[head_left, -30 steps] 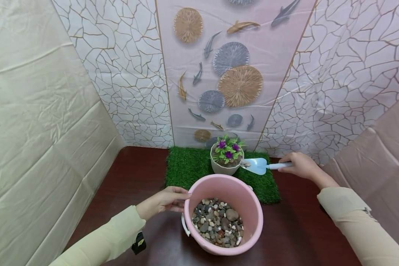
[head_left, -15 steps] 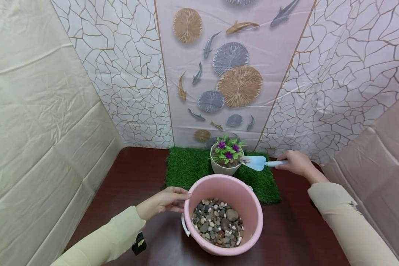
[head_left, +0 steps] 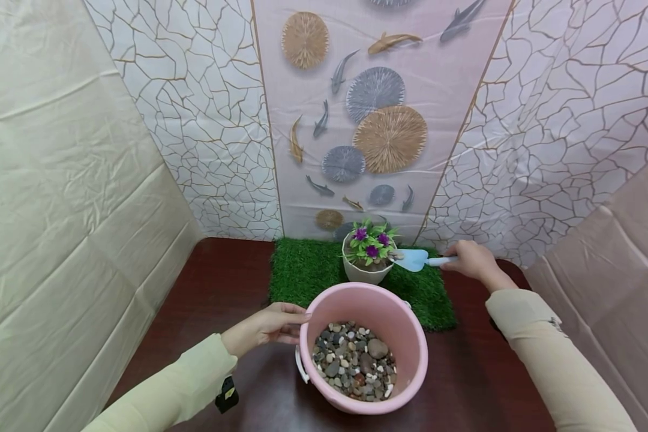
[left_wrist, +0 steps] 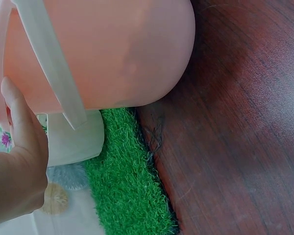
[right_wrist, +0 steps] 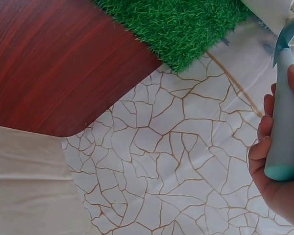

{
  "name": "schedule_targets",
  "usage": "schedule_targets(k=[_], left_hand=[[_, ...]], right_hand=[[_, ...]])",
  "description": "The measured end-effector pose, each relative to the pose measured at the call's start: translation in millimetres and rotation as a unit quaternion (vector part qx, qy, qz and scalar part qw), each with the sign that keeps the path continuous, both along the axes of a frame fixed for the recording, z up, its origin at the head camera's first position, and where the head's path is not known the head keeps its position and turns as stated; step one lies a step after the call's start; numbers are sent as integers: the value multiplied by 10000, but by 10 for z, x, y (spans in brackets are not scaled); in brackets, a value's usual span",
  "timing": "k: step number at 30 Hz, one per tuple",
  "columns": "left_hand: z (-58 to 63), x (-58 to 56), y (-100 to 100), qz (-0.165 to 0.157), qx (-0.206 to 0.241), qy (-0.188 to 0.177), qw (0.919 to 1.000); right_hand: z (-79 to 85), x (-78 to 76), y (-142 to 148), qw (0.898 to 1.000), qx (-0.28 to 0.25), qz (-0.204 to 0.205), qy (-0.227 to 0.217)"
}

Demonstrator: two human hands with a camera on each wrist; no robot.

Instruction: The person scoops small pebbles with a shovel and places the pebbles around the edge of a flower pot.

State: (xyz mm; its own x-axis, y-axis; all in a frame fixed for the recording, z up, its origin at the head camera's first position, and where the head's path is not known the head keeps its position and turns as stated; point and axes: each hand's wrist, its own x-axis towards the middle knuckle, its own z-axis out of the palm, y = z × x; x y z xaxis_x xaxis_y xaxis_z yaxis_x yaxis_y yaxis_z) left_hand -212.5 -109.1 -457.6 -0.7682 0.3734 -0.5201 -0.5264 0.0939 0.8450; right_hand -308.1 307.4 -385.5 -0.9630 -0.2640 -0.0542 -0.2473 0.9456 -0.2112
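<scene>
My right hand [head_left: 471, 261] grips the handle of a pale blue garden trowel [head_left: 412, 260]. The trowel's blade tip, with a few pebbles on it, lies over the right rim of a white flower pot [head_left: 366, 275]. In the pot stands a plant [head_left: 371, 240] with green leaves and purple flowers. With its thumb over the rim and fingers outside, my left hand [head_left: 270, 326] holds the left side of a pink bucket [head_left: 418, 360]. Inside the bucket lie many mixed pebbles [head_left: 351, 363]. The right wrist view shows the trowel's grey handle [right_wrist: 285, 122] within my curled fingers.
The pot stands on a green artificial grass mat [head_left: 302, 270] at the back of a dark red wooden table [head_left: 216, 282]. Patterned cloth [head_left: 221, 120] hangs behind, with plain cloth walls at both sides. A white bucket handle [left_wrist: 51, 61] hangs down the bucket's left side.
My right hand has moved left and slightly away from me, bringing the trowel blade further over the pot's rim. My left hand and the bucket have stayed put.
</scene>
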Motion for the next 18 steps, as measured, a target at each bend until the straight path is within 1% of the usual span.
schedule_targets(k=[7, 18], left_hand=[[1, 6, 3, -7, 12, -3, 10000], [4, 8, 5, -2, 52, -20, 10000]], right_hand=[[24, -27, -77, 9997, 193, -159, 56], [49, -66, -164, 9976, 530, -183, 401]])
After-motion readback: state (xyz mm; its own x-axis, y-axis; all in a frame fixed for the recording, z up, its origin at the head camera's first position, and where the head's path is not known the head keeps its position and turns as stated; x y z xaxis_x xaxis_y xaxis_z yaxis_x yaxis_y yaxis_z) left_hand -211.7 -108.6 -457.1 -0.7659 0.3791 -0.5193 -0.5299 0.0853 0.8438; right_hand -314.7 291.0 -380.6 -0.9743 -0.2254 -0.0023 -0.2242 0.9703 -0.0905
